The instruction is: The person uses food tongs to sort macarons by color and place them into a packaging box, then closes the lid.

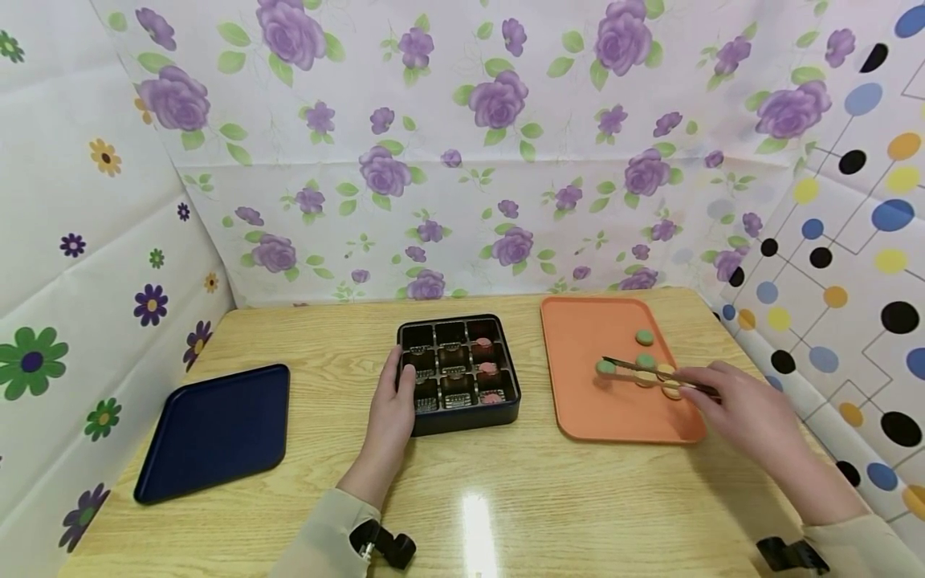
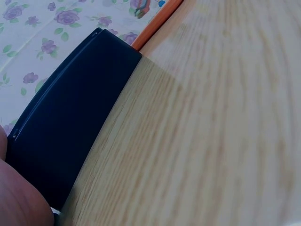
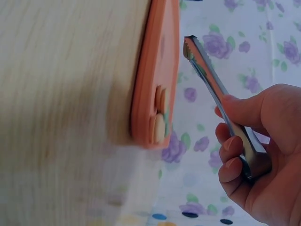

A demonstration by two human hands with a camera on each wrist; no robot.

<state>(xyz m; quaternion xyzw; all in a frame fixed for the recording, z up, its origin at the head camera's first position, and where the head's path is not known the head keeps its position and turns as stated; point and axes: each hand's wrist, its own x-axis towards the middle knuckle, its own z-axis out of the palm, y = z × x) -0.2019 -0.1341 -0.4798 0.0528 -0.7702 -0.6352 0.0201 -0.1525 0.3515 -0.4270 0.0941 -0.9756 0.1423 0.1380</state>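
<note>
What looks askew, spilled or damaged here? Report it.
Nothing stands out. The black compartment box sits square under the left hand, pink pieces in its right column. The round pieces lie loose on the orange tray, where the right hand holds tongs.

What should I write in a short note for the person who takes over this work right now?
Left hand: fingers rest on the left rim of the black compartment box, steadying it.
Right hand: grips metal tongs, whose tips are over the orange tray near a green cookie. Whether the tips already pinch it, I cannot tell.
Done: three pink cookies fill the right column of the box.
Left: the other six compartments look empty; green and yellow cookies are on the tray.
The blue tray lies at far left.
</note>
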